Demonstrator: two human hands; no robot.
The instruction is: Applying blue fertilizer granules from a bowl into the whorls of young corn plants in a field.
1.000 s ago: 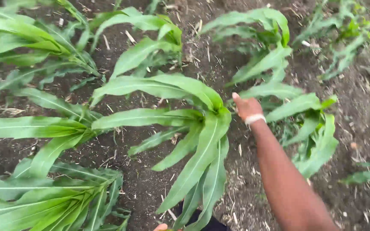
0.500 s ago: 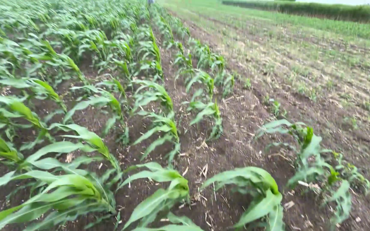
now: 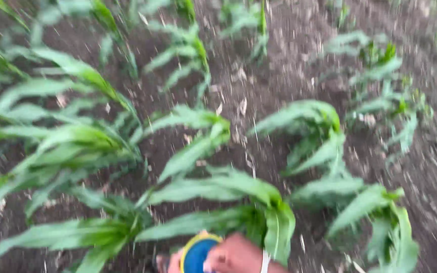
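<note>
Showing a blurred downward view over rows of young maize plants (image 3: 213, 192) growing in dark soil (image 3: 279, 76), scattered with pale bits of dry stalk.

Reaching in at the bottom edge, a hand (image 3: 236, 255) with a pale band (image 3: 264, 260) at the wrist, most likely the right one, though too smeared to be sure. Lying against the right side of a round blue container with a yellow rim (image 3: 197, 253), fingers curled at that rim. Appearing to be holding the container, but blurring too much to tell how firmly or how far the fingers are closing round it.

Sitting low in the middle of the view, the container, just below the long arching leaves of the nearest maize plant and partly cut off by the bottom edge. Showing at its left edge, a small pinkish patch (image 3: 174, 262), possibly fingers of the other hand; cannot tell what it is or how it is set.

Drooping just to the right of the hand, a broad folded leaf (image 3: 278, 230). Standing further right, another plant (image 3: 375, 212); spreading to the left, a denser clump of leaves (image 3: 67, 146). Fading into blur toward the top, more plants in rows.
</note>
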